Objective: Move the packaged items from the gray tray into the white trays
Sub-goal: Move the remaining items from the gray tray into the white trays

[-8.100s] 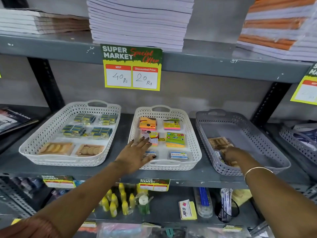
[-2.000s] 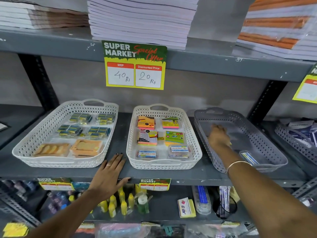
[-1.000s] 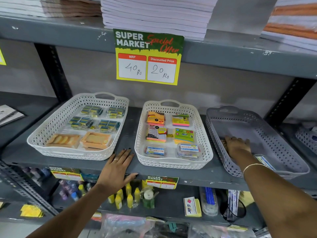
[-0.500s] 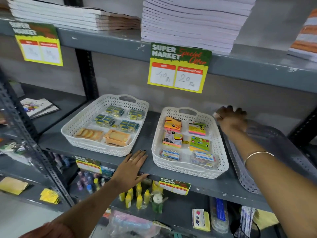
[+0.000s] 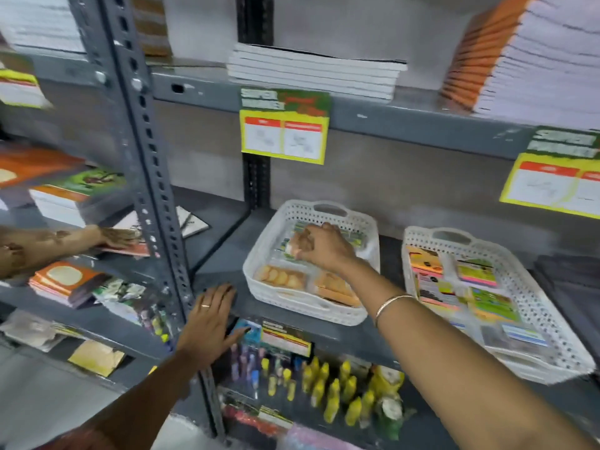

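My right hand reaches over the left white tray, fingers closed on a small pale packaged item held just above the packs in the tray. That tray holds green-and-yellow packs at the back and two tan packs at the front. My left hand lies flat and spread on the front edge of the grey shelf, left of this tray. The second white tray, to the right, holds colourful sticky-note packs. Only a dark blurred corner of the gray tray shows at the far right.
A perforated grey upright stands left of my left hand. Another person's arm reaches onto books on the neighbouring shelf. Price tags hang from the shelf above. Small yellow bottles stand on the shelf below.
The view has swung left. My right hand has travelled from the gray tray, past the second white tray, to over the left white tray with a small pack. My left hand stays on the shelf edge.
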A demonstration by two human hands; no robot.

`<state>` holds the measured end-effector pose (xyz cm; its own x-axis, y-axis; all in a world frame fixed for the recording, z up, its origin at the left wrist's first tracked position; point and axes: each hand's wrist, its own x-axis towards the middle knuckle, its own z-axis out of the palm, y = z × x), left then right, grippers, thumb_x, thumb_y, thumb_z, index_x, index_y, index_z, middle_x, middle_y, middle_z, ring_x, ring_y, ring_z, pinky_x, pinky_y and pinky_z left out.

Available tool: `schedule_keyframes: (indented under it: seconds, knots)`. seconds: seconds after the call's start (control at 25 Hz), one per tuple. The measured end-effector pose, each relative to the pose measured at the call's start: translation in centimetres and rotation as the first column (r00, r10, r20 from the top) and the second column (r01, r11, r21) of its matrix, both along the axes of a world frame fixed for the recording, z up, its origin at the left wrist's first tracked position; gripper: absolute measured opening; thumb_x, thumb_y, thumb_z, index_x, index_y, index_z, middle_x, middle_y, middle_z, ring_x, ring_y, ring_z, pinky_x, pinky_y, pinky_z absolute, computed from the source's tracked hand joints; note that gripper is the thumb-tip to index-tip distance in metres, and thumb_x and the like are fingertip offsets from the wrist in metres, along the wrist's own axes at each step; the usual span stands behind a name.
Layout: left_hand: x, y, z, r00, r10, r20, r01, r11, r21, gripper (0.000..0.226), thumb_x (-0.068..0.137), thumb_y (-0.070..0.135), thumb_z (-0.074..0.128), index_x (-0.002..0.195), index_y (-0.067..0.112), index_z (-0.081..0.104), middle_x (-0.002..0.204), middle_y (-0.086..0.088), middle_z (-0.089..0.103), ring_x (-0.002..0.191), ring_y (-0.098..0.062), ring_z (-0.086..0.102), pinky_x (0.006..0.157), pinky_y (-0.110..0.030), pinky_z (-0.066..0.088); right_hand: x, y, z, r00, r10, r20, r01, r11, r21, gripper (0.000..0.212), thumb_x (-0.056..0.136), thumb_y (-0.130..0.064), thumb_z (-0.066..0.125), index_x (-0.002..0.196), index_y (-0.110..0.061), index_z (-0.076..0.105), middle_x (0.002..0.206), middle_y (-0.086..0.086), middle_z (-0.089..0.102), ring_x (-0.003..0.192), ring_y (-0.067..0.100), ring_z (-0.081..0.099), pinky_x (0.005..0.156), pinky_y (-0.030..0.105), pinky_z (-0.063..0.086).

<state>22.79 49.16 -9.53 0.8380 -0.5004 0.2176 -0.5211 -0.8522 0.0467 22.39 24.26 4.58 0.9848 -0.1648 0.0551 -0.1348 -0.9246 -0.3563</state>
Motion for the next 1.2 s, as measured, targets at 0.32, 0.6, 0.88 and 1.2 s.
schedule_keyframes:
  seconds: [0.32, 0.6, 0.88, 1.2]
  knots:
    - [4.8, 0.8, -0.3, 0.987, -0.100, -0.123, 0.110, 0.991, 0.075, 0.092, 0.082, 0.073, 0.012, 0.126, 0.003, 0.052, 0.128, -0.013, 0.058, 0.117, -0.027, 0.055, 0.095, -0.044, 0.044, 3.2, 5.3, -4.3, 0.986, 0.008, -0.169, -0.033, 0.989, -0.143, 0.053, 0.079, -0.040, 0.068, 0.123, -0.015, 0.055, 0.131, 0.015, 0.050, 0.124, 0.033, 0.043, 0.099, 0.041, 0.046]
    - [5.0, 0.7, -1.0, 0.987, -0.088, -0.135, 0.089, 0.996, -0.003, 0.090, 0.087, 0.066, -0.001, 0.127, 0.004, 0.051, 0.128, -0.014, 0.058, 0.118, -0.028, 0.054, 0.097, -0.049, 0.042, 3.5, 5.4, -5.7, 0.978, 0.071, -0.195, -0.105, 0.980, -0.167, 0.058, 0.082, -0.043, 0.065, 0.128, -0.013, 0.047, 0.128, 0.014, 0.056, 0.119, 0.034, 0.053, 0.094, 0.043, 0.050]
    - [5.3, 0.5, -1.6, 0.989, -0.115, -0.094, 0.113, 0.993, -0.026, 0.092, 0.085, 0.067, -0.004, 0.132, 0.004, 0.045, 0.135, -0.014, 0.051, 0.126, -0.029, 0.046, 0.104, -0.048, 0.034, 3.5, 5.2, -5.6, 0.971, 0.094, -0.219, -0.129, 0.980, -0.151, 0.066, 0.081, -0.042, 0.067, 0.137, -0.017, 0.041, 0.132, 0.012, 0.055, 0.122, 0.033, 0.051, 0.096, 0.042, 0.048]
    - [2.3, -0.5, -1.8, 0.995, -0.095, 0.038, 0.100, 0.982, -0.159, 0.081, 0.088, 0.066, 0.007, 0.146, 0.009, 0.006, 0.157, -0.005, -0.004, 0.142, -0.022, -0.004, 0.113, -0.040, -0.005, -0.5, 0.5, -1.5, 0.999, -0.021, 0.036, 0.023, 0.998, -0.054, 0.069, 0.087, -0.037, 0.062, 0.144, -0.011, 0.033, 0.144, 0.014, 0.044, 0.135, 0.030, 0.037, 0.104, 0.040, 0.040]
